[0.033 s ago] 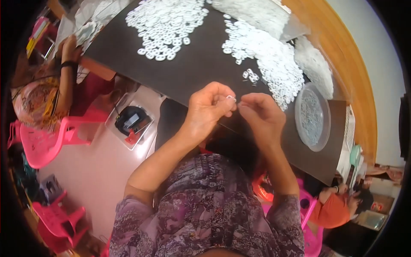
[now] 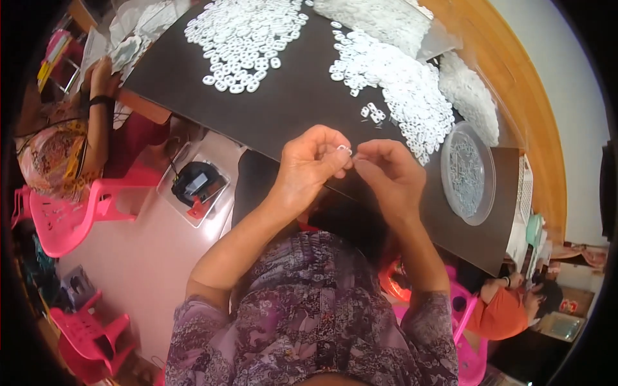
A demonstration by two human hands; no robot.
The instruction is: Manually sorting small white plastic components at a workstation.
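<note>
Fingers of my left hand (image 2: pixel 308 166) pinch small white piece (image 2: pixel 344 148); right hand (image 2: pixel 391 170) just beside, its grasp I cannot tell.

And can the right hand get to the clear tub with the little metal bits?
Probably yes: the clear tub sits on the dark table, just to the right of the right hand, and nothing seems to stand between them.

A purple top (image 2: pixel 283 315), printed all over in mottled grey, lilac and near-black, fills the lower middle of the frame. Its short sleeves (image 2: pixel 201 331) carry the same print and end around the elbows, leaving both forearms (image 2: pixel 239 237) bare.
</note>
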